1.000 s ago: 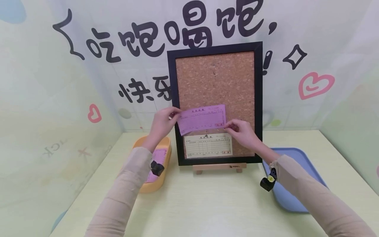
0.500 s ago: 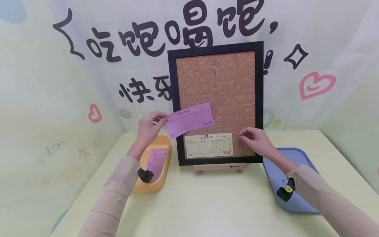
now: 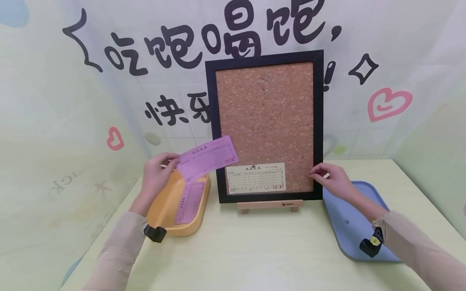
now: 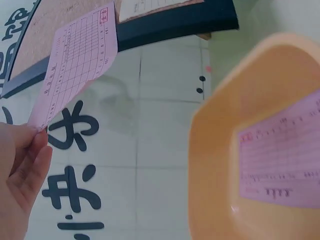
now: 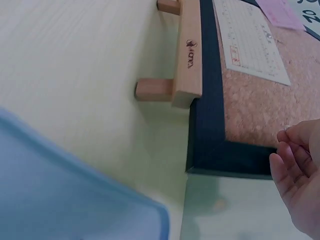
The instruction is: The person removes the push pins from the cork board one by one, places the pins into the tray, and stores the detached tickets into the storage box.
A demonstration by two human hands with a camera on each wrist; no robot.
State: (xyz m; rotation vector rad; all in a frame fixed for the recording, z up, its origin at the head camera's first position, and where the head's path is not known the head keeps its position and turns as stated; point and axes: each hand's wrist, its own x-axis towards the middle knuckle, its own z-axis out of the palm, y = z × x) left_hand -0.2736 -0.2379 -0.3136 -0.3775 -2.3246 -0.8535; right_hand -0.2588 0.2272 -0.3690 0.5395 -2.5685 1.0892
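In the head view, the left hand [image 3: 154,173], left of centre, pinches a pink slip [image 3: 205,158] by its left end; the slip slants up to the right, its far end overlapping the lower left edge of the corkboard [image 3: 267,117]. Just below the slip is an orange tub [image 3: 187,231] with a second pink slip [image 3: 189,204] in it. A cream slip [image 3: 256,178] lies against the bottom of the board, above the wooden stand [image 3: 270,205]. The right hand [image 3: 334,180] is at the board's lower right edge, near the blue tray [image 3: 358,242]. In the left wrist view, thumb and fingers grip the held slip's end at lower left; the tub fills the right. In the right wrist view, the hand at the right edge has thumb and forefinger drawn together; I cannot tell whether something small is between them.
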